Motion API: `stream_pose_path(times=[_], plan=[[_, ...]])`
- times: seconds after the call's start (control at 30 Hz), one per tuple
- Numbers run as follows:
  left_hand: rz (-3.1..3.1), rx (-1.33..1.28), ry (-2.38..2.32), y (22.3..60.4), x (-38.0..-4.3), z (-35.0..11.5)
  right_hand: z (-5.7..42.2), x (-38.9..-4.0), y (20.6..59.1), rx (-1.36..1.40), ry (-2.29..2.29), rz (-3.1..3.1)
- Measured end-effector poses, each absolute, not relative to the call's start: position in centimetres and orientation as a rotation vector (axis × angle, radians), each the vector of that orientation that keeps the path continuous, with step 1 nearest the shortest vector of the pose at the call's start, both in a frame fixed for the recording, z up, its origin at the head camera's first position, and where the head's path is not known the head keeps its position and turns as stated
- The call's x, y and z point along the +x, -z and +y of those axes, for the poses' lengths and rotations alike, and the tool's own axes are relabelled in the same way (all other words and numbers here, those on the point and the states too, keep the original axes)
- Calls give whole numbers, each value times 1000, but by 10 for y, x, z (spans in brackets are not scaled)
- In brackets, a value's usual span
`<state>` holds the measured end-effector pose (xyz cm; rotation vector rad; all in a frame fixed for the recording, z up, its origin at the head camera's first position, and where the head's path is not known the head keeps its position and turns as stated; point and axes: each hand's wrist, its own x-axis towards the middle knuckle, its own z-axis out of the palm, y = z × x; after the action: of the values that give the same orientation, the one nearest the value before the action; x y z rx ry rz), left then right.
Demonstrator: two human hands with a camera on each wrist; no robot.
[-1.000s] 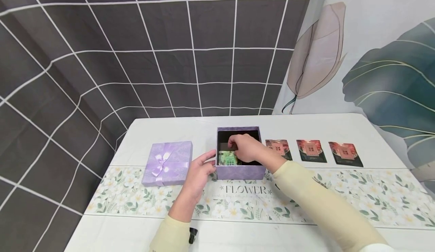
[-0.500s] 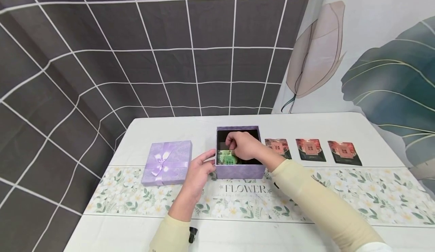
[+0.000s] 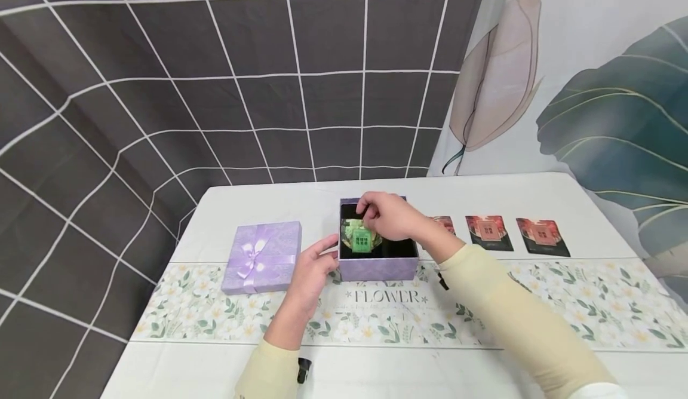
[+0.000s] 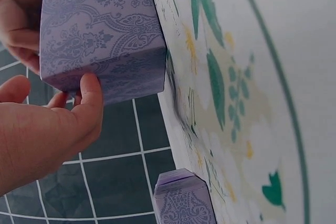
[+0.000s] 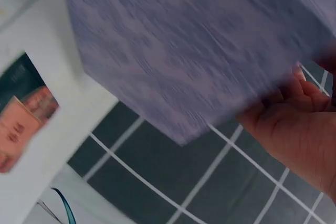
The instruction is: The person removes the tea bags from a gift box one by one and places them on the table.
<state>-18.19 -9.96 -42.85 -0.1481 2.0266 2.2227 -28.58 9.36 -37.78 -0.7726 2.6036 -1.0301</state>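
"FLOWER" on tablecloth (image 3: 383,322), unclear characters on green packet (image 3: 361,242), on red packets (image 3: 489,232)

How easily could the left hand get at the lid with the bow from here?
Yes, probably easily: the lid lies on the table just to the left of the left hand, and nothing visible stands between them.
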Motion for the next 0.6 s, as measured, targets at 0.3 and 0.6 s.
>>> stream_pose_path(times=[0.3,0.6], plan=[[2010,-138,-2219,429,-182,-98,136,-272,338,-700,1290,2627],[2056,-149,-2196,428,-182,-97,195,-259,322,-545,1159,2736]])
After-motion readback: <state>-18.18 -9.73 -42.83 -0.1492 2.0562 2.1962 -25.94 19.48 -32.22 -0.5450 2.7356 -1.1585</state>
